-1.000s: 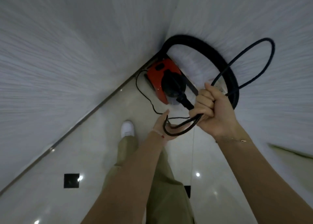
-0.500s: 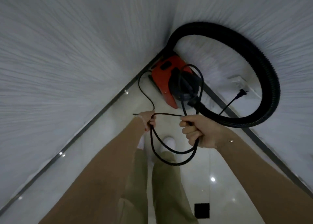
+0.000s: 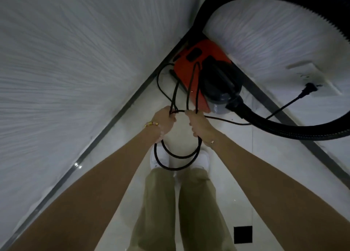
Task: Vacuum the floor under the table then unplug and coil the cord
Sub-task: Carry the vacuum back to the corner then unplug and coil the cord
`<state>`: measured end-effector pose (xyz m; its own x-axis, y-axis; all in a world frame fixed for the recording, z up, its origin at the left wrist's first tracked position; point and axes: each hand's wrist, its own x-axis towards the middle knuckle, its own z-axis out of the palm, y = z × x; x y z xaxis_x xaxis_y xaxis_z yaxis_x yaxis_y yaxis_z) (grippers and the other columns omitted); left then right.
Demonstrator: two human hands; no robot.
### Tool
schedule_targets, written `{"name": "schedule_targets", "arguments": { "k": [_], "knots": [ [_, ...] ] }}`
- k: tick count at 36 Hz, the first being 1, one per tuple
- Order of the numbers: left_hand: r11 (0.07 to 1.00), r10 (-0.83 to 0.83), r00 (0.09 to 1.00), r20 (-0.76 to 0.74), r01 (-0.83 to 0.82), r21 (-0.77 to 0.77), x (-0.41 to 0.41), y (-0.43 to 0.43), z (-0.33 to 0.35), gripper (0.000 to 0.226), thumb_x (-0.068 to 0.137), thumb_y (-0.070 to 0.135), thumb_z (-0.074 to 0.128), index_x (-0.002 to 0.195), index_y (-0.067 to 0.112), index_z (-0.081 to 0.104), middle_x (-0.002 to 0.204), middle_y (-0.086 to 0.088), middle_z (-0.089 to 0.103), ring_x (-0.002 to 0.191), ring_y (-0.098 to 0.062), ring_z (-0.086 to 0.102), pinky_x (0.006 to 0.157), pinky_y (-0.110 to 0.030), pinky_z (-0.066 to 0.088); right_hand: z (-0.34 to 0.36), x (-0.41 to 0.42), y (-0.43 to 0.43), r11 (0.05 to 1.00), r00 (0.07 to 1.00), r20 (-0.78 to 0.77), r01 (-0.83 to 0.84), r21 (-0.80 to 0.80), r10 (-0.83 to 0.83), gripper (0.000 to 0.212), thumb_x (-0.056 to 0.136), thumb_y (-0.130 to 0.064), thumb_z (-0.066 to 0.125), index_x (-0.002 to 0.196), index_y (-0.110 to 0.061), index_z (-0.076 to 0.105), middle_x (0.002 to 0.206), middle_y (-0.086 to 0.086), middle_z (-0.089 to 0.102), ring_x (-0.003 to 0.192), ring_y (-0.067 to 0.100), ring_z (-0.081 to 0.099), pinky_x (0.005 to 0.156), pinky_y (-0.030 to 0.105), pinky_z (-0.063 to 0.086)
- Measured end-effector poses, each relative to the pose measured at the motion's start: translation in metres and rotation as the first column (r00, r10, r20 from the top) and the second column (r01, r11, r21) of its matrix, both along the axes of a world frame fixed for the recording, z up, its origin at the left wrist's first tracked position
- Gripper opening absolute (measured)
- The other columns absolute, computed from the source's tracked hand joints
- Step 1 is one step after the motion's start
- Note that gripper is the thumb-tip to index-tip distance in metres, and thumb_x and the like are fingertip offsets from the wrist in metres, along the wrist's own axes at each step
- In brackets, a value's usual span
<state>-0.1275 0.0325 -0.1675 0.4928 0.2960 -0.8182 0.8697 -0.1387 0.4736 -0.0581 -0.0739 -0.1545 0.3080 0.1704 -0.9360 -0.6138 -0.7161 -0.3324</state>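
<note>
A red and black vacuum cleaner point(image 3: 191, 74) stands in the corner where two white walls meet. Its thick black ribbed hose point(image 3: 295, 131) arcs up and around to the right. My left hand point(image 3: 166, 121) and my right hand point(image 3: 198, 123) are side by side, both closed on loops of the thin black cord point(image 3: 178, 157). Two loops hang below my hands and two rise above them in front of the vacuum. A strand runs right to the plug point(image 3: 307, 88), which lies free near the white wall socket point(image 3: 312, 76).
White textured walls close in on the left and right, with dark skirting strips point(image 3: 106, 131) along the floor. The floor is glossy pale tile with a small black square inset point(image 3: 243, 234). My white shoes point(image 3: 161, 158) and olive trousers are directly below.
My hands have come close together, the left now gripping the loops beside the right. The view has dropped and moved nearer the vacuum.
</note>
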Motion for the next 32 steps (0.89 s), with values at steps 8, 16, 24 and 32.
{"name": "schedule_targets", "arguments": {
  "k": [8, 16, 24, 32],
  "knots": [
    [0.995, -0.089, 0.996, -0.011, 0.089, -0.048, -0.003, 0.005, -0.033, 0.037, 0.101, 0.008, 0.028, 0.133, -0.002, 0.045, 0.13, -0.021, 0.054, 0.106, -0.029, 0.055, 0.084, -0.027, 0.043, -0.052, -0.003, 0.036, 0.977, 0.985, 0.05, -0.169, 0.132, 0.164, 0.054, 0.088, -0.052, 0.054, 0.117, -0.007, 0.048, 0.093, -0.003, 0.054, 0.069, 0.005, 0.044, 0.053, 0.017, 0.03],
    [0.72, 0.632, 0.775, -0.028, -0.599, -0.351, -0.007, 0.018, -0.079, 0.036, 0.092, -0.007, 0.048, 0.128, -0.007, 0.053, 0.13, -0.024, 0.056, 0.107, -0.027, 0.059, 0.091, -0.033, 0.052, -0.1, 0.006, 0.048, 0.97, 0.923, 0.313, -0.243, 0.023, 0.224, 0.062, 0.095, -0.029, 0.054, 0.143, 0.001, 0.028, 0.14, 0.018, 0.047, 0.127, 0.028, 0.046, 0.101, 0.031, 0.037],
    [0.645, 0.66, 0.738, -0.142, -0.653, -0.396, 0.002, 0.006, -0.141, 0.041, 0.09, 0.0, 0.056, 0.13, 0.003, 0.053, 0.123, -0.01, 0.062, 0.102, -0.015, 0.058, 0.087, -0.023, 0.048, -0.164, -0.001, 0.041, 0.905, 0.675, 0.62, -0.397, -0.151, 0.399, 0.043, 0.097, -0.011, 0.05, 0.127, 0.015, 0.035, 0.096, 0.015, 0.057, 0.084, 0.022, 0.053, 0.079, 0.035, 0.047],
    [0.472, 0.695, 0.64, -0.326, -0.749, -0.465, 0.016, -0.009, -0.182, 0.019, 0.094, 0.02, 0.049, 0.078, 0.016, 0.06, 0.079, -0.001, 0.061, 0.073, -0.012, 0.056, 0.075, -0.024, 0.043, -0.225, 0.011, 0.022, 0.708, 0.548, 0.462, -0.628, -0.324, 0.697, 0.048, 0.099, -0.017, 0.044, 0.139, 0.005, 0.032, 0.119, 0.024, 0.059, 0.103, 0.03, 0.059, 0.087, 0.035, 0.047]
  ]
}}
